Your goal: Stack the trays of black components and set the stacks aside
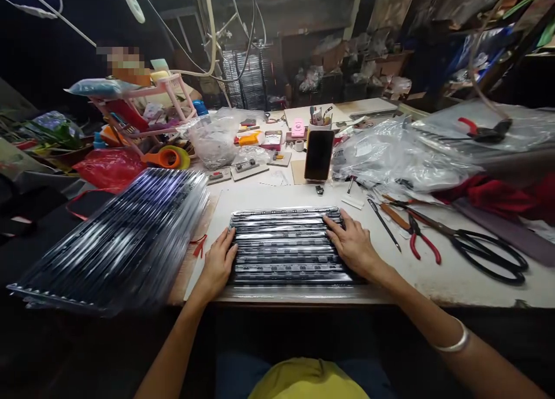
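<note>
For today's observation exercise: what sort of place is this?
Probably a small assembly or repair workshop. A cluttered workbench holds pliers and large scissors, and both hands rest on a ribbed plastic tray, with more trays stacked alongside.

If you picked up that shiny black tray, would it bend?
Probably a little: the tray looks like thin ribbed plastic, so likely light and springy. Its glossy surface may be slippery. Both hands, left and right, rest on its ends.

Head-worn, looking forward and down from close above the tabletop (433,272), both forearms entering from the bottom edge, cluttered shelves filling the far background.
</note>
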`<state>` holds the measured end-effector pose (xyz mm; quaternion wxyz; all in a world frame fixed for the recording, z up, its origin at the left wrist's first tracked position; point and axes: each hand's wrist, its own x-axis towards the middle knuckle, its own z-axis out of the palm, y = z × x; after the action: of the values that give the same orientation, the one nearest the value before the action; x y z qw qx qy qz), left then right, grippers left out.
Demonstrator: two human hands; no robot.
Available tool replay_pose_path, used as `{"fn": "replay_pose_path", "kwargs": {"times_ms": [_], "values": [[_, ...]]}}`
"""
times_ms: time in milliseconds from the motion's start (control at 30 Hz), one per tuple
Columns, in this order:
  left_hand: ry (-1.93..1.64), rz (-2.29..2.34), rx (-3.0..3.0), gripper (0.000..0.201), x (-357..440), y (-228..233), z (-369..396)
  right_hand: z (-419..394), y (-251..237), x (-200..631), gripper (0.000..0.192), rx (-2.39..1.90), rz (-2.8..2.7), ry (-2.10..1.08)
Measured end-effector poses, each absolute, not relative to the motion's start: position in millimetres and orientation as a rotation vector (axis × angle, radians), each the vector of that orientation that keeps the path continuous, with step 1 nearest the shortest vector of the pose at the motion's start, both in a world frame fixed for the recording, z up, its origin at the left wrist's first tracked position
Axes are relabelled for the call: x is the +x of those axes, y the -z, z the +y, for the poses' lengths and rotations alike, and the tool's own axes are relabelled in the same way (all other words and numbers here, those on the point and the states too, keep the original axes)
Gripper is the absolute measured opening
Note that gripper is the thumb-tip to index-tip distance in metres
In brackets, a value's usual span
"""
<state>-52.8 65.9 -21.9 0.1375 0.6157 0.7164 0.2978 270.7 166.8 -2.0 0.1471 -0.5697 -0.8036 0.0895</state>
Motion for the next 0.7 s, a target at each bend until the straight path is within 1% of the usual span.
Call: {"fn": "replay_pose_path", "kwargs": {"times_ms": [100,200,267,333,367,467,533,600,700], "values": [[-0.547,2.304,1.928,0.054,-42.2,17.1,66.9,167.8,-0.9,257.0,0.052,-1.549,-2.574,-0.069],[-0.374,2.297,2.019,0.063,-31.6,8.0,75.0,173.2,-7.5,246.7,0.057,-1.391,-2.794,-0.171],[-0.367,2.209,1.985,0.073,-29.3,3.0,83.3,177.4,-11.6,240.2,0.059,-1.340,-2.868,-0.247],[-0.465,2.085,1.941,0.078,-32.7,0.3,90.2,180.4,-14.0,235.8,0.062,-1.327,-2.873,-0.253],[-0.559,2.027,1.914,0.076,-36.3,-0.4,91.9,181.2,-14.6,235.3,0.063,-1.330,-2.855,-0.248],[-0.932,1.954,1.729,0.059,-50.4,-0.7,86.5,181.4,-14.7,244.5,0.063,-1.453,-2.692,-0.225],[-1.104,1.964,1.575,0.050,-57.6,-0.9,74.8,179.3,-13.8,259.1,0.062,-1.615,-2.509,-0.207],[-1.177,1.937,1.460,0.048,-59.7,-1.3,60.7,175.4,-11.1,275.6,0.062,-1.731,-2.340,-0.257],[-1.277,1.851,1.327,0.048,-55.4,-0.1,44.0,166.4,-1.4,292.0,0.058,-1.708,-2.221,-0.426]]}}
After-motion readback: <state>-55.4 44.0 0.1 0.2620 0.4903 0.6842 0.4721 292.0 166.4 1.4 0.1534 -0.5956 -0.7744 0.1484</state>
